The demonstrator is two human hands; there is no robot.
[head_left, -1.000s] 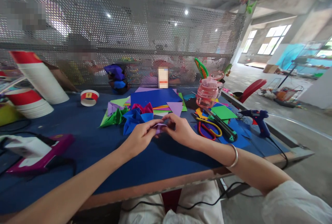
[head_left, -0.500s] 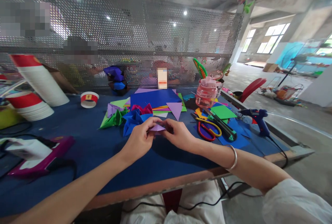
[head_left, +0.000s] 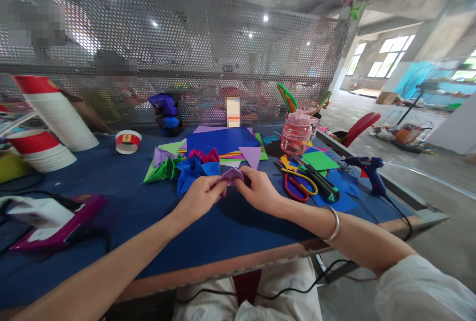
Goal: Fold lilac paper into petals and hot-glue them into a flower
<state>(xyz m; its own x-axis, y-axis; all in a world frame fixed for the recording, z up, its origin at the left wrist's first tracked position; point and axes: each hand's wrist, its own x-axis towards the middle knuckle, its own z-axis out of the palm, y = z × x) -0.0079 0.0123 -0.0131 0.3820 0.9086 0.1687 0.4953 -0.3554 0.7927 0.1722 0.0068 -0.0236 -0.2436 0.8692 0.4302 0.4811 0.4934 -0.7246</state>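
A small folded piece of purple paper (head_left: 232, 176) is held up between both hands, above the blue tabletop. My left hand (head_left: 206, 193) pinches its left end, and my right hand (head_left: 258, 189) grips its right end with thumb and fingers. Just beyond the left hand lie folded paper shapes: a blue one (head_left: 193, 170), a green one (head_left: 167, 168) and a magenta one (head_left: 204, 155). Behind the hands, a purple paper triangle (head_left: 251, 155) rests against a stack of coloured sheets topped by a dark blue sheet (head_left: 223, 140).
On the right lie scissors (head_left: 300, 186), a utility knife (head_left: 322, 182), a pink jar (head_left: 296, 135) and a glue gun (head_left: 370, 170). Paper cups (head_left: 40, 150) and a power strip (head_left: 70, 224) stand left. A perforated metal screen (head_left: 208, 53) closes off the back; people are beyond it.
The purple paper has turned and lifted slightly, showing more of its folded face. My left hand's fingers have shifted lower on it, and my right hand has moved slightly.
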